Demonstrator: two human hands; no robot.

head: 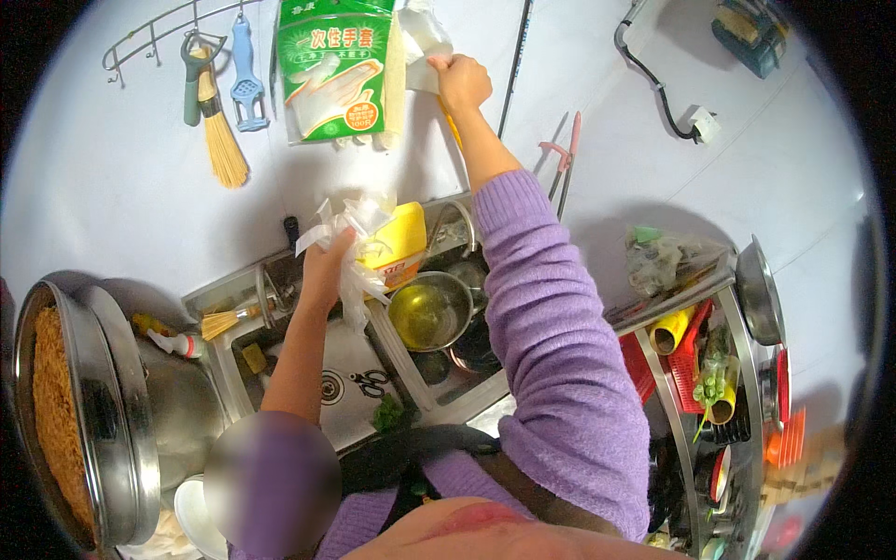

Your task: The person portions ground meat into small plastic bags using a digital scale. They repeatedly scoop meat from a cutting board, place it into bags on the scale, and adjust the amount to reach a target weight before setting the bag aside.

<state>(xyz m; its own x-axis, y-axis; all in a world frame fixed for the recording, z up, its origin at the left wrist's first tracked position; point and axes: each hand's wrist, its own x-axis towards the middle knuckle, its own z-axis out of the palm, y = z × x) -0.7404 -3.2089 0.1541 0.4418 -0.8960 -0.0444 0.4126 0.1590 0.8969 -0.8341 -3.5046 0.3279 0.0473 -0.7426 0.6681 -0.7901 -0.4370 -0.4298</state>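
Observation:
My left hand (pixel 325 273) is closed around a crumpled bunch of clear plastic bags or film (pixel 360 220) above the double sink. High at the wall, my right hand (pixel 462 82) pinches a whitish, thin sheet or bag (pixel 428 45). Just left of that sheet hangs a green packet of disposable gloves (pixel 336 77), printed with writing. A yellow plastic bottle (pixel 406 234) stands behind the bunch, partly covered by it. Below, a steel pot (pixel 430 311) in the right basin looks yellowish inside; whether that is liquid or reflection is unclear.
Scissors (pixel 369 382), leafy greens (pixel 387 413) and a sponge (pixel 253 357) lie in the left basin. A bristle brush (pixel 222 150) and a blue peeler (pixel 250 77) hang on the wall. Left stands a large steel pan (pixel 115 420) with brown contents; right, a metal rack (pixel 745 371).

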